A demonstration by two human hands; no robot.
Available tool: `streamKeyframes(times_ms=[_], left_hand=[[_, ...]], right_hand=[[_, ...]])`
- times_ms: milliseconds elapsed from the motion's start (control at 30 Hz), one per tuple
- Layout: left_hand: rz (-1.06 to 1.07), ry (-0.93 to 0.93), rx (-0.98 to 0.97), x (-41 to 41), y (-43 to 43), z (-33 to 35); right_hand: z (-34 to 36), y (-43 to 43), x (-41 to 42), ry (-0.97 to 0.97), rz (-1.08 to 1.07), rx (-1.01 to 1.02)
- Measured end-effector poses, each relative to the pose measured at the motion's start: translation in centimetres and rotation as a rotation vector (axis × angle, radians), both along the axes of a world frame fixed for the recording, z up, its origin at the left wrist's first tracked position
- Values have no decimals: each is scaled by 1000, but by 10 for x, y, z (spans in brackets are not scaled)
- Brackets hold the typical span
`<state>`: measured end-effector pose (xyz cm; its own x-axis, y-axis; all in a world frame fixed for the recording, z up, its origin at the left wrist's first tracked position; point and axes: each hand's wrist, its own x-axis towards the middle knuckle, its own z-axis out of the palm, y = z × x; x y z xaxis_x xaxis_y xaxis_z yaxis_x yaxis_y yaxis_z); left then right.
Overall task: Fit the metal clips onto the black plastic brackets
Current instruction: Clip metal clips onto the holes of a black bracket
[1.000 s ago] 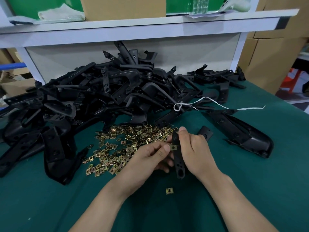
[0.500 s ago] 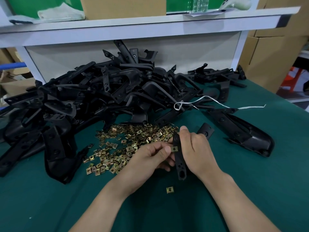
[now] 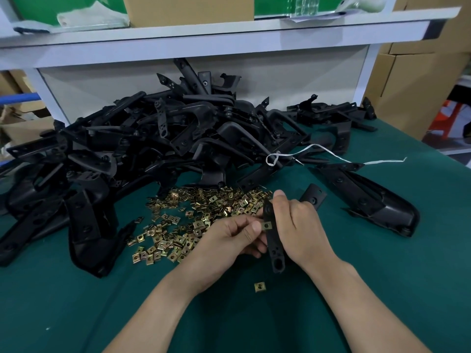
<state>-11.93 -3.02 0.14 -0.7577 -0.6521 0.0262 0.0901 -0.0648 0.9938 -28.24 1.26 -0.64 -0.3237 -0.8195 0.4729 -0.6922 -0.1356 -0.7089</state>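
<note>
My right hand (image 3: pixel 303 230) grips a narrow black plastic bracket (image 3: pixel 274 248) that stands nearly upright over the green table, its holed lower end pointing toward me. My left hand (image 3: pixel 229 240) pinches a small brass-coloured metal clip (image 3: pixel 266 226) against the bracket's left edge, about midway along it. A scatter of the same metal clips (image 3: pixel 193 217) lies on the table just left of and behind my hands. One single clip (image 3: pixel 260 286) lies alone in front of the bracket's lower end.
A big heap of black brackets (image 3: pixel 163 149) fills the back and left of the green table (image 3: pixel 382 289). A larger black part (image 3: pixel 369 202) lies at the right, with a white string (image 3: pixel 331 155) across it. A white shelf (image 3: pixel 229 34) hangs over the back. Cardboard boxes (image 3: pixel 413 87) stand at right.
Nearly nothing has shifted. My left fingers have kept the clip pressed at the bracket's edge, and both hands have stayed in the same place.
</note>
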Motion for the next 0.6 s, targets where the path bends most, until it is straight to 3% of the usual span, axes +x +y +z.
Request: streamKeyframes(times_ms=[600], left_hand=[[0, -25, -44, 0, 0, -1]], right_hand=[[2, -1, 2, 42, 17, 18]])
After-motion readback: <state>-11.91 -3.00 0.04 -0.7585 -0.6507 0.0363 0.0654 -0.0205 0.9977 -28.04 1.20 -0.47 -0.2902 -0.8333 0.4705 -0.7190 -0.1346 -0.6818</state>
